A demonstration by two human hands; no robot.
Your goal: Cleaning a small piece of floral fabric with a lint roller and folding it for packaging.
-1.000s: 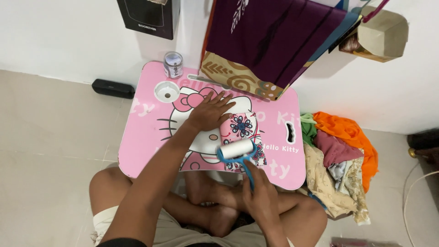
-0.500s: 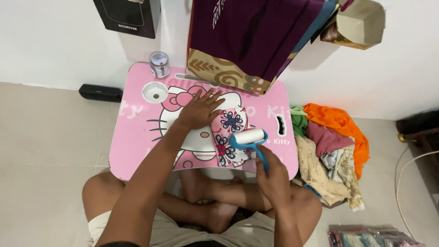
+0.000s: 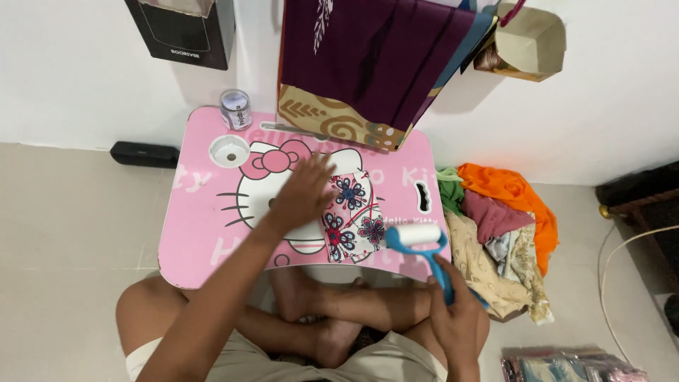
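I sit cross-legged at a low pink lap table (image 3: 205, 233) with a cartoon cat print. A small folded piece of floral cloth (image 3: 353, 216) lies on its middle. My left hand (image 3: 304, 194) rests flat with spread fingers on the cloth's left edge. My right hand (image 3: 460, 318) grips the blue handle of a lint roller (image 3: 417, 240), whose white roll sits at the table's right front edge, just right of the cloth.
A small lidded jar (image 3: 235, 108) stands at the table's back left, by a round cup hole (image 3: 229, 149). Purple fabric with a patterned border (image 3: 368, 64) hangs over the table's back edge. A heap of clothes (image 3: 502, 226) lies on the floor to the right, and a black bar-shaped device (image 3: 145, 154) to the left.
The lint roller has moved right, off the floral cloth to the table's right edge. My left hand has slid to the cloth's left side.
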